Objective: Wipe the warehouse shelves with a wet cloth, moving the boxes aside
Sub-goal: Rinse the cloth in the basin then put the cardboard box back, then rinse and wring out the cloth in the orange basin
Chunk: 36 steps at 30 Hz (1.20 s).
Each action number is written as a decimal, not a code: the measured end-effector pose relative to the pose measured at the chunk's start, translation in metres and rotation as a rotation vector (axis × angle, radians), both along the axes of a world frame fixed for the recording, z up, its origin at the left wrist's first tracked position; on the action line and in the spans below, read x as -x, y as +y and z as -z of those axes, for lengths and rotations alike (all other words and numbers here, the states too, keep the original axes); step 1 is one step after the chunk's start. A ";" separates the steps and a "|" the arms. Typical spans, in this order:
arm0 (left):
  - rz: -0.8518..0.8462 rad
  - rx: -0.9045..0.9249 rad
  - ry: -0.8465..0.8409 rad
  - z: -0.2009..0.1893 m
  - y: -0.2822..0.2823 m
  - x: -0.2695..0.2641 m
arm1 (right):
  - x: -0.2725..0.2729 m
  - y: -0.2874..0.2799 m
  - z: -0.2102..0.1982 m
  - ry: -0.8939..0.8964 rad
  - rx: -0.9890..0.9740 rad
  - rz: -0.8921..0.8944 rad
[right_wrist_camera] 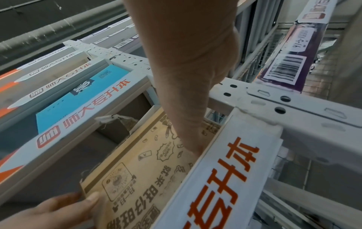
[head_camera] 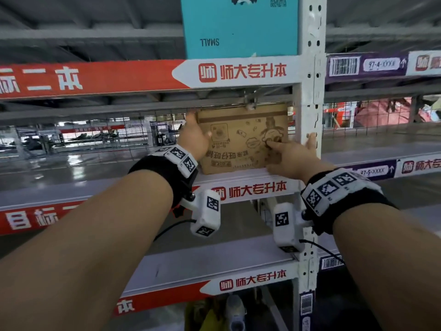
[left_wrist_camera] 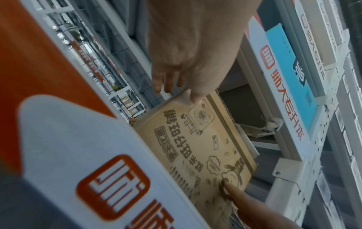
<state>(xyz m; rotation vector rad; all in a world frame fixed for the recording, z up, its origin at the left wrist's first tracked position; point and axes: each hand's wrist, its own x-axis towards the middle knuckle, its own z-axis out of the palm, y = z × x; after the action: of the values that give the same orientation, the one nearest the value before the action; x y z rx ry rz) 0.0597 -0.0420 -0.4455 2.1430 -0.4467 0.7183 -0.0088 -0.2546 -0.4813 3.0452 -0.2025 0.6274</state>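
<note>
A brown printed cardboard box (head_camera: 241, 144) stands on the middle shelf (head_camera: 233, 174), close to the white upright post (head_camera: 310, 91). My left hand (head_camera: 195, 137) holds its upper left edge, thumb on the front face and fingers (left_wrist_camera: 162, 82) reaching along the side. My right hand (head_camera: 291, 156) is at the box's lower right, with the thumb (left_wrist_camera: 227, 187) pressing on the printed front and straight fingers up by the post. The box (right_wrist_camera: 141, 170) sits just behind the shelf's labelled front rail (right_wrist_camera: 225, 162). No cloth is in sight.
A teal box (head_camera: 238, 27) stands on the shelf above. A crumpled whitish scrap (left_wrist_camera: 270, 125) hangs under that shelf over the cardboard box. Wire mesh (head_camera: 95, 137) backs the shelf. The grey shelf board (head_camera: 59, 187) runs on to the left, with a lower shelf (head_camera: 214, 259) beneath.
</note>
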 end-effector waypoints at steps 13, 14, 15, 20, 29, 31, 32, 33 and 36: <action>0.196 0.020 -0.078 0.050 -0.009 0.084 | 0.044 0.019 0.041 -0.189 -0.147 -0.139; 0.228 0.014 -0.066 0.057 -0.012 0.093 | 0.047 0.021 0.045 -0.193 -0.169 -0.150; 0.256 0.009 -0.041 0.064 -0.015 0.102 | 0.050 0.023 0.051 -0.194 -0.204 -0.161; 0.342 -0.041 0.096 0.121 -0.022 0.125 | 0.065 0.032 0.093 -0.216 -0.273 -0.206; 0.433 -0.196 0.396 0.275 -0.014 0.143 | 0.094 0.024 0.246 -0.023 -0.466 -0.099; 0.461 -0.238 0.473 0.322 -0.012 0.140 | 0.100 0.022 0.291 0.059 -0.498 -0.056; 0.464 -0.254 0.504 0.343 -0.010 0.138 | 0.102 0.020 0.311 0.091 -0.504 -0.038; 0.463 -0.262 0.526 0.362 -0.008 0.138 | 0.105 0.021 0.332 0.122 -0.506 -0.030; 0.478 -0.275 0.610 0.422 -0.004 0.130 | 0.112 0.022 0.394 0.190 -0.542 -0.011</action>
<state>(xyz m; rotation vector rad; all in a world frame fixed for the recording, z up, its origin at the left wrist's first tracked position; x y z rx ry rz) -0.0705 -0.0457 -0.8676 2.2404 -0.7088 -0.2782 -0.1205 -0.2326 -0.8750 3.5973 -0.4113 0.3161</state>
